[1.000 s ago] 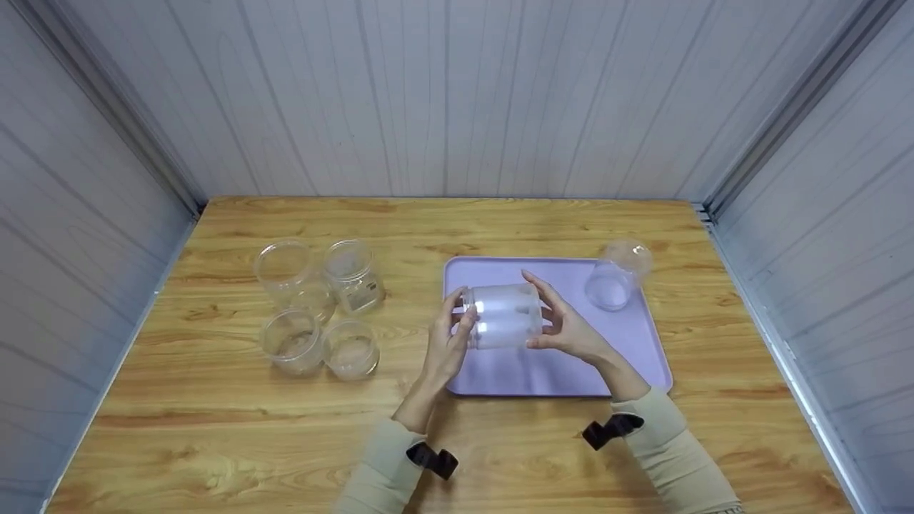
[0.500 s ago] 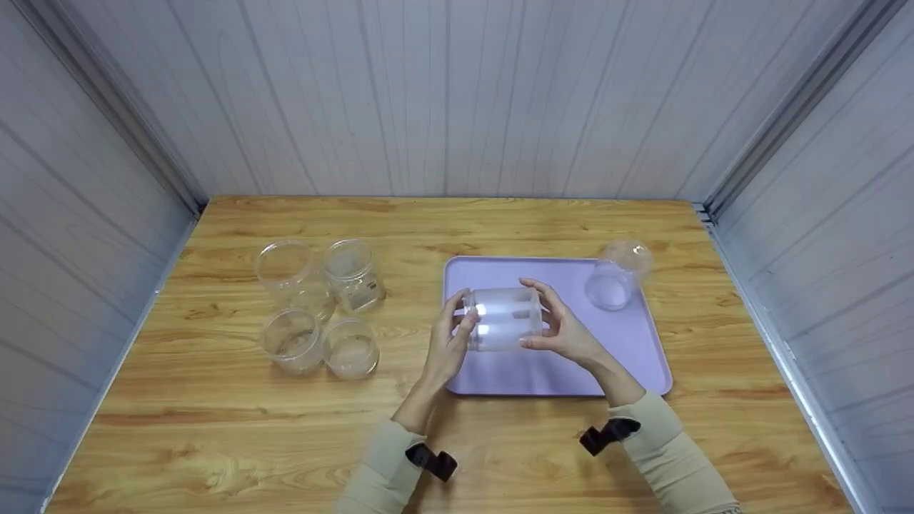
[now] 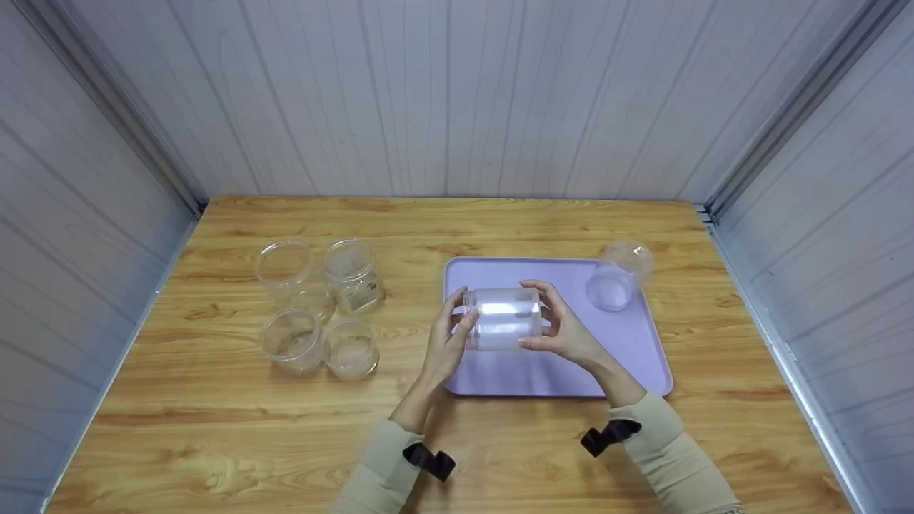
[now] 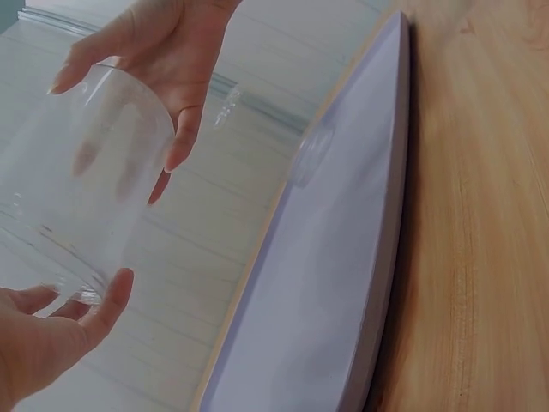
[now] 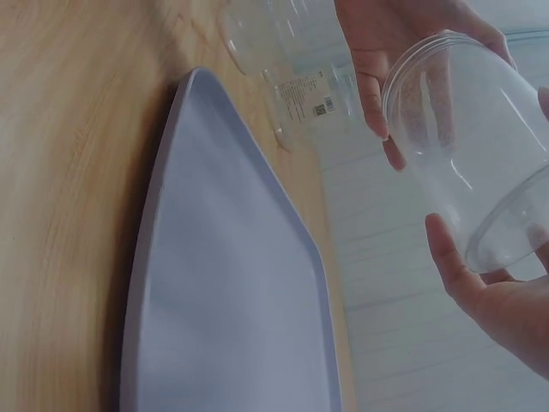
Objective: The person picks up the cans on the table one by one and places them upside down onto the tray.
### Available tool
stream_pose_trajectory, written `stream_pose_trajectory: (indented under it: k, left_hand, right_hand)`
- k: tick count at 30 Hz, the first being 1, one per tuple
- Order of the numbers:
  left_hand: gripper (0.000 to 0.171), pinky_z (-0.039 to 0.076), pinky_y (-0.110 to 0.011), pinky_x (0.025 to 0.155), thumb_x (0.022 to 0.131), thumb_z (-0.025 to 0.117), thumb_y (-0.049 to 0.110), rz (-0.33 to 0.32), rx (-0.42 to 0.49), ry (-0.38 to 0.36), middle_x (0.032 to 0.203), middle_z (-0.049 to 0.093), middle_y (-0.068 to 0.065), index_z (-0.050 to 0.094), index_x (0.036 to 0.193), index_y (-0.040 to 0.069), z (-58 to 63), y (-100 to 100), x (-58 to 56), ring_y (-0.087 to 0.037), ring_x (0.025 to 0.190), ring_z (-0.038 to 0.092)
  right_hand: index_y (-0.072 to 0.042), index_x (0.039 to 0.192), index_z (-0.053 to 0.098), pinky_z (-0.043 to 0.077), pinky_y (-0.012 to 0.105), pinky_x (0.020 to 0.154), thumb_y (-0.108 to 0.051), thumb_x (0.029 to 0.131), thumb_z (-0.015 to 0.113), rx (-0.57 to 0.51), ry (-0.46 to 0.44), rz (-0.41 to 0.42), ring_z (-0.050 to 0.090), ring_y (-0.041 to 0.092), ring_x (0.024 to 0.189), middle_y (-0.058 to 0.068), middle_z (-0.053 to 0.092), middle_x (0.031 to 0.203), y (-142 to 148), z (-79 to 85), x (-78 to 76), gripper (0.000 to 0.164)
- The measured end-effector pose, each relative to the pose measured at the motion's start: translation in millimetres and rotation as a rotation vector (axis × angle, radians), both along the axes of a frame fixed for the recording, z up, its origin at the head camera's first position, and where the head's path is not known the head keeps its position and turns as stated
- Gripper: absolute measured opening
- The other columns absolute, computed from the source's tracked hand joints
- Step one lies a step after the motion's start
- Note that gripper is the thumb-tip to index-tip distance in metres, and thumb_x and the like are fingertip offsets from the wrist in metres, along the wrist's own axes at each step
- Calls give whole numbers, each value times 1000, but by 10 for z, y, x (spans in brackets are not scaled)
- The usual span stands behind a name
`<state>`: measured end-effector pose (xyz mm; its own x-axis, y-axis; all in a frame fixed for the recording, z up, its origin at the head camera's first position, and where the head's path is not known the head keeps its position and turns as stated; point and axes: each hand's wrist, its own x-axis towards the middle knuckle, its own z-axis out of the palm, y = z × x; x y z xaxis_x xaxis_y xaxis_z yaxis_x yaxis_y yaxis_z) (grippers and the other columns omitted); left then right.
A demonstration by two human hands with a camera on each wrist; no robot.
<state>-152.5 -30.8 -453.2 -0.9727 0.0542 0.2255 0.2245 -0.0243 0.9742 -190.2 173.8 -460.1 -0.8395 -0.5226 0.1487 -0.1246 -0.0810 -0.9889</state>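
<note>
A clear plastic jar (image 3: 503, 321) lies sideways in the air above the purple tray (image 3: 557, 382), held between both hands. My left hand (image 3: 447, 343) grips its ridged end, thumb on the near side. At the other end, my right hand (image 3: 571, 334) holds the jar with thumb and fingers spread around the rim. Through the clear wall in the left wrist view, some fingers of the right hand (image 4: 184, 60) show. The right wrist view has the left hand (image 5: 399, 39) behind the jar's ridged end.
Left of the tray, several clear containers stand on the wooden table (image 3: 235, 428), among them a labelled jar (image 3: 355, 278) and a low cup (image 3: 351, 350). Another clear jar (image 3: 609, 287) stands at the tray's back right corner. Panel walls (image 3: 443, 100) enclose the table.
My right hand has shifted slightly down and left along with its end of the jar. The reflections on the jar differ. My left hand has barely moved.
</note>
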Motion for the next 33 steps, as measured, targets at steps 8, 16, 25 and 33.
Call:
stream_pose_trajectory:
  k: [8,16,25,33]
  left_hand:
    - [38,48,-43,76,90,42,1,57,-12,52,113,46,-29,36,125,-14,-18,-41,-22,-40,99,50]
    - [32,47,-41,78,91,45,5,114,-66,18,106,52,-25,45,118,-13,12,-151,-14,-34,94,54]
    - [34,48,-37,78,86,56,9,95,-153,-8,105,54,-20,51,115,-7,-269,-281,-142,-30,91,56]
    - [35,48,-39,73,83,60,15,78,-451,67,102,54,-18,53,111,-6,-332,-453,-144,-34,91,53]
  right_hand:
    - [-2,134,24,48,40,75,11,68,68,77,37,-55,43,32,105,20,31,126,16,168,11,80]
    - [-4,133,29,47,34,71,5,67,72,224,45,-171,42,30,100,18,34,123,61,375,56,79]
    - [-6,133,33,45,43,74,0,65,75,385,58,-264,40,35,101,19,36,123,116,507,19,80]
    - [-7,133,35,49,43,68,-8,64,78,522,146,-268,41,41,104,22,35,127,270,423,-128,82]
